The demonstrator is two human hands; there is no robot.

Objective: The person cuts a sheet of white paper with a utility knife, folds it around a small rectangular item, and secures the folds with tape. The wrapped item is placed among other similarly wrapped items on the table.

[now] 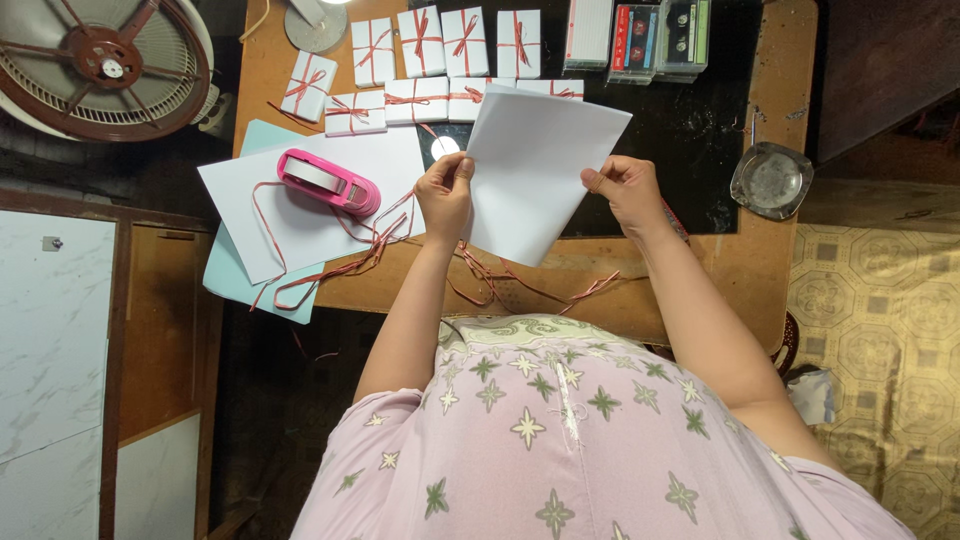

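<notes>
We hold a sheet of white paper (535, 170) above the desk between both hands: the left hand (445, 190) pinches its left edge with thumb over curled fingers, and the right hand (625, 188) pinches its right edge in the same way, so both are closed on the sheet, which sits tilted with one corner pointing away from us. We judge that the sheet could crease or slip, since it is held only at two edges and hangs unsupported between them; its lower corner could also snag the loose red-and-white ribbon (345, 262) that trails just below and beside the hands. To our left lies a pink tape dispenser (328, 182) on a further white sheet (300, 215), itself over a pale blue sheet (235, 275) that overhangs the desk edge and, we judge, could slide off if nudged. Beyond the hands stand rows of small white boxes tied with red ribbon (440, 45), close enough that a sweeping corner might topple them. Cassette tapes (655, 38) lie at the far side, and a glass ashtray (770, 178) at the right. The surface is a worn wooden desk (760, 260) with a dark inlay. Around it we see an electric fan (100, 65), white marbled panels (55, 320) and patterned floor tiles (880, 300).
</notes>
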